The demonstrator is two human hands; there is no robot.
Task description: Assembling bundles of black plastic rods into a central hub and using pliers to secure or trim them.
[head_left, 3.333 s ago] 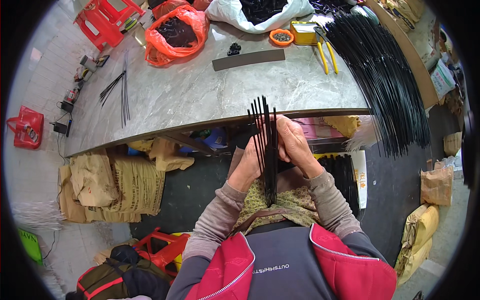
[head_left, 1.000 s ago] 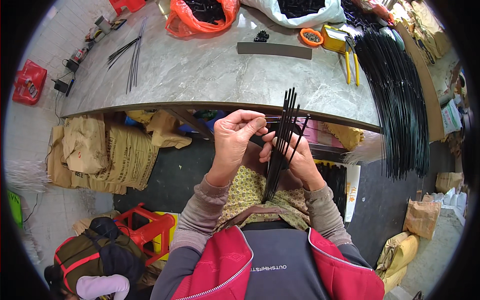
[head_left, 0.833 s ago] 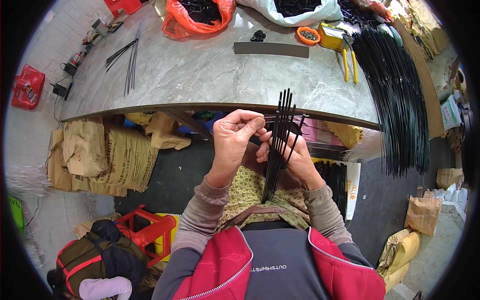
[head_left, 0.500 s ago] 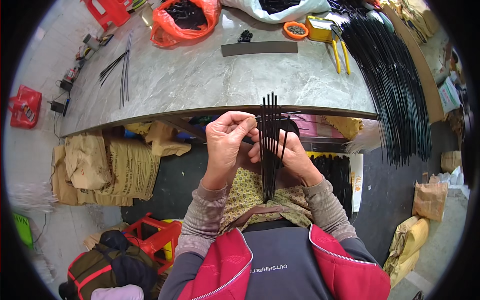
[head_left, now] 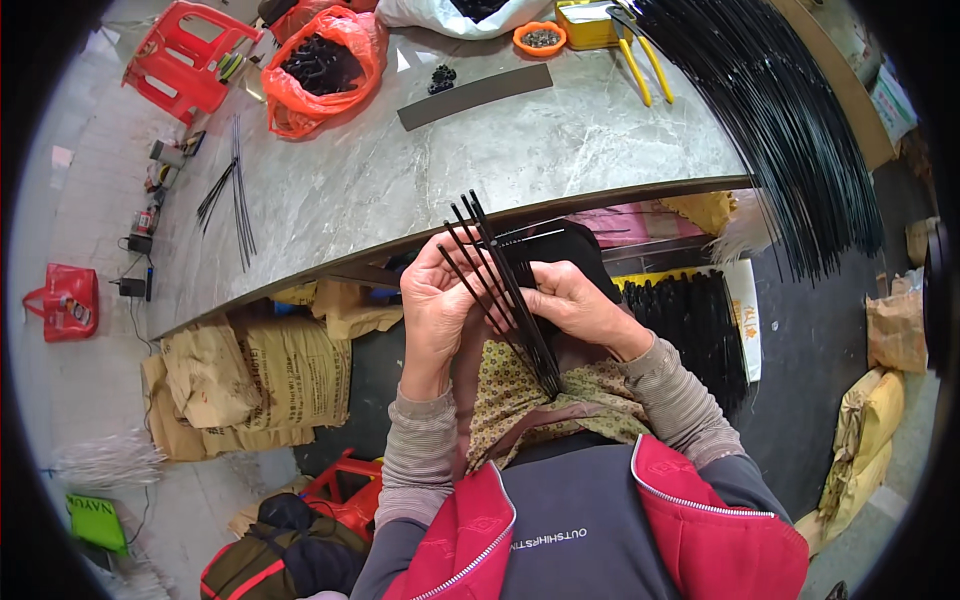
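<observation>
Between my hands stands a bundle of thin black rods (head_left: pixel 533 335), fanned apart at the top. Their lower ends come together at the patterned cloth (head_left: pixel 500 385) on my lap. My left hand (head_left: pixel 432 300) is closed at the left side of the fan, its fingertips partly behind the rods. From the right, my right hand (head_left: pixel 575 298) grips the bundle, thumb toward the rods and other fingers largely hidden. A thin, light-looking strip (head_left: pixel 530 238) crosses near the upper part of the rods; I cannot tell how it is joined.
On the grey table lie a dark flat strip (head_left: pixel 475 97), yellow-handled pliers (head_left: pixel 642 62), an orange dish (head_left: pixel 541 40) of small parts and a red bag (head_left: pixel 330 75) of black pieces. A large sheaf of black rods (head_left: pixel 775 130) overhangs the right edge. Paper sacks (head_left: pixel 290 375) stand below.
The rod bundle has tilted, its upper ends going left. My left hand has shifted down and behind the rods; my right thumb now presses at their side. The whole view has turned.
</observation>
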